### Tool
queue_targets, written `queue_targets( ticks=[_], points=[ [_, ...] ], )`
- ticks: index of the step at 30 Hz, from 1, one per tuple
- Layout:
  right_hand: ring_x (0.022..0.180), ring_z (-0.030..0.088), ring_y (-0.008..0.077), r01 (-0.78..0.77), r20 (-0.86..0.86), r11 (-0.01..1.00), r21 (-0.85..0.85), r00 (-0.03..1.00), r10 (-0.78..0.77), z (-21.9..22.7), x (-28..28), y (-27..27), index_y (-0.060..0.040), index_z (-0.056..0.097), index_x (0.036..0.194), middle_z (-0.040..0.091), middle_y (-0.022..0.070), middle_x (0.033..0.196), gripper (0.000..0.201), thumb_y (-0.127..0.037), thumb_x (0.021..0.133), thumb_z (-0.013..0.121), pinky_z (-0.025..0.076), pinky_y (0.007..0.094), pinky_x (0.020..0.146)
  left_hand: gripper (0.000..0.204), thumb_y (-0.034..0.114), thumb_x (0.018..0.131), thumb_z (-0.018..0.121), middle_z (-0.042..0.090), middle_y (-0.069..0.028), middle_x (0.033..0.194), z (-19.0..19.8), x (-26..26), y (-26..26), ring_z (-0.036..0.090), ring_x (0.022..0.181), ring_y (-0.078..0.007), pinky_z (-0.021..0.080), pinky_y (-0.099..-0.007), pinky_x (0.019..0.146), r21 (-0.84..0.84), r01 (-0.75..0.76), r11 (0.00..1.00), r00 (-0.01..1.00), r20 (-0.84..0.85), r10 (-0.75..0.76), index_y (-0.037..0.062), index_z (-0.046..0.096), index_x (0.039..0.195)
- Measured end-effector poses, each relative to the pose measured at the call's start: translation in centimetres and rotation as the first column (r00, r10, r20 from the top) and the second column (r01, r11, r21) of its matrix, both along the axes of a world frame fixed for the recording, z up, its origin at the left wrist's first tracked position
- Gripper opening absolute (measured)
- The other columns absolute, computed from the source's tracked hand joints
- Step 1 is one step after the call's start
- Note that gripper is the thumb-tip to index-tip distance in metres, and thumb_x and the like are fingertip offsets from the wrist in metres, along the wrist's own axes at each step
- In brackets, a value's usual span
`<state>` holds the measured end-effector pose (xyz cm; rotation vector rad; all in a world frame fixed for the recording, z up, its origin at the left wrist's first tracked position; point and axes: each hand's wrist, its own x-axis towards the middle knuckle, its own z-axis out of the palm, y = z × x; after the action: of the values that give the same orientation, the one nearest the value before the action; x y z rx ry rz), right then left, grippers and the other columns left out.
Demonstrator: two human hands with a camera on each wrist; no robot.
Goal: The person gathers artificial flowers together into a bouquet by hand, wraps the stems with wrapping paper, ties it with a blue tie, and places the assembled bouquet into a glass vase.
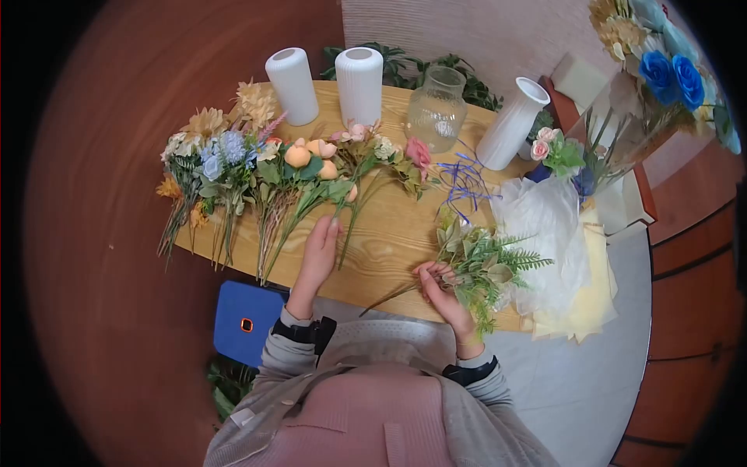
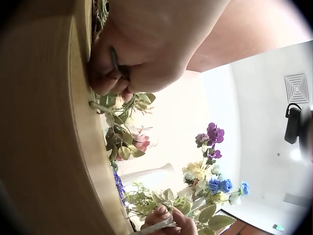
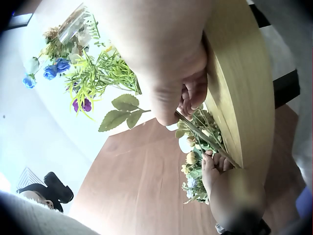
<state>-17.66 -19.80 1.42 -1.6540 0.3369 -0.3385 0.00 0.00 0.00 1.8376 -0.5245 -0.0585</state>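
My right hand [image 1: 443,289] grips the stem of a spray of artificial greenery [image 1: 486,265], with fern fronds and pale leaves, at the table's front edge. Its bare brown stem [image 3: 208,139] sticks out toward the left hand. My left hand [image 1: 317,249], fingers curled, pinches a flower stem at the lower end of the peach-bud bunch [image 1: 311,156]; a dark curved piece of stem [image 2: 116,62] shows at the fingers in the left wrist view. Just right of that hand lies a pink rose stem [image 1: 418,154]. Further left are bunches of blue, cream and orange flowers [image 1: 210,159].
Several white vases [image 1: 360,86] and a clear glass vase [image 1: 437,117] stand along the back. Purple ribbon [image 1: 467,187] lies tangled right of centre. White wrapping sheets [image 1: 537,226] and yellow paper [image 1: 587,288] overhang the right edge. A blue stool [image 1: 245,311] stands below left.
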Motion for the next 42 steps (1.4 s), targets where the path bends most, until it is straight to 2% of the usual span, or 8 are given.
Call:
queue_targets(
  ticks=[2,4,26,28,29,31,34,42],
  points=[
    [0.083,0.06,0.0088,0.008,-0.001,1.0,-0.015,1.0,-0.008,0.5,0.0,0.1,-0.0015,0.064,0.091,0.064,0.0013,0.086,0.005,-0.005,0.09,0.061,0.046,0.0216,0.076,0.026,0.024,0.101,0.042,0.048,-0.0065,0.075,0.1,0.1,0.1,0.05,0.067,-0.0168,0.041,-0.0299,0.06,-0.042,0.022,0.999,0.997,-0.078,-0.025,0.0026,0.048,0.089],
    [0.056,0.044,0.0011,-0.035,0.077,0.999,-0.016,0.996,0.036,0.6,0.0,0.3,-0.0032,0.061,0.094,0.053,-0.0044,0.067,0.007,-0.008,0.094,0.056,0.035,0.0163,0.053,0.026,0.028,0.103,0.039,0.042,0.0018,0.072,0.5,-0.1,0.4,0.04,0.057,-0.0053,0.033,-0.0216,0.048,-0.293,0.064,0.954,0.908,-0.378,-0.178,0.0068,0.048,0.091],
    [0.072,0.052,0.003,-0.095,0.02,0.988,-0.126,0.995,0.098,-0.6,0.0,-0.1,-0.0037,0.062,0.093,0.057,-0.0023,0.081,0.012,-0.013,0.095,0.054,0.038,0.0161,0.064,0.026,0.031,0.104,0.035,0.035,0.005,0.068,5.1,-2.2,-1.8,0.03,0.056,-0.003,0.026,-0.0182,0.048,-0.493,0.015,0.87,0.981,-0.163,-0.11,0.0089,0.044,0.093],
    [0.073,0.051,0.003,-0.091,0.032,0.954,0.286,0.996,0.085,-0.5,0.0,-0.2,-0.005,0.061,0.096,0.054,-0.0034,0.081,0.015,-0.017,0.097,0.052,0.037,0.0163,0.062,0.026,0.03,0.104,0.034,0.035,0.0026,0.068,5.2,-2.0,-1.7,0.032,0.057,-0.0057,0.03,-0.0221,0.049,-0.424,-0.035,0.905,0.99,-0.14,-0.028,0.0077,0.044,0.094],
    [0.073,0.051,0.003,-0.092,0.033,0.954,0.286,0.996,0.087,-0.3,0.0,-0.2,-0.005,0.061,0.096,0.054,-0.0034,0.081,0.015,-0.017,0.097,0.052,0.037,0.0163,0.062,0.026,0.03,0.104,0.034,0.035,0.0026,0.068,4.8,-1.6,-1.6,0.032,0.057,-0.0057,0.03,-0.0221,0.049,-0.423,-0.035,0.905,0.99,-0.14,-0.027,0.0077,0.044,0.094],
    [0.074,0.054,0.0044,-0.05,0.042,0.976,-0.214,0.997,0.061,0.0,0.1,0.0,-0.0049,0.062,0.093,0.058,-0.0024,0.082,0.011,-0.013,0.095,0.054,0.04,0.017,0.065,0.027,0.029,0.103,0.035,0.045,-0.0066,0.068,3.0,-0.5,-1.5,0.045,0.056,-0.0202,0.038,-0.0332,0.053,-0.08,-0.108,0.991,0.981,0.152,0.12,0.0051,0.044,0.095],
    [0.077,0.058,0.0061,0.009,0.096,0.992,-0.124,0.995,0.003,0.9,0.1,0.5,-0.0044,0.063,0.09,0.062,-0.0003,0.084,0.008,-0.009,0.093,0.057,0.043,0.0181,0.068,0.026,0.028,0.101,0.037,0.056,-0.0187,0.076,1.7,-0.7,-0.8,0.055,0.068,-0.0394,0.043,-0.045,0.063,0.269,-0.066,0.961,0.987,0.159,0.024,0.0035,0.045,0.099],
    [0.078,0.06,0.0073,0.009,0.066,0.992,-0.123,0.998,-0.001,0.8,0.2,0.4,-0.0037,0.063,0.088,0.064,0.001,0.084,0.007,-0.006,0.091,0.058,0.044,0.0191,0.07,0.022,0.024,0.097,0.044,0.061,-0.0219,0.083,3.6,-1.9,-1.7,0.059,0.081,-0.0414,0.046,-0.0484,0.068,0.517,-0.033,0.856,0.981,0.18,-0.07,0.0043,0.048,0.105]
  ],
)
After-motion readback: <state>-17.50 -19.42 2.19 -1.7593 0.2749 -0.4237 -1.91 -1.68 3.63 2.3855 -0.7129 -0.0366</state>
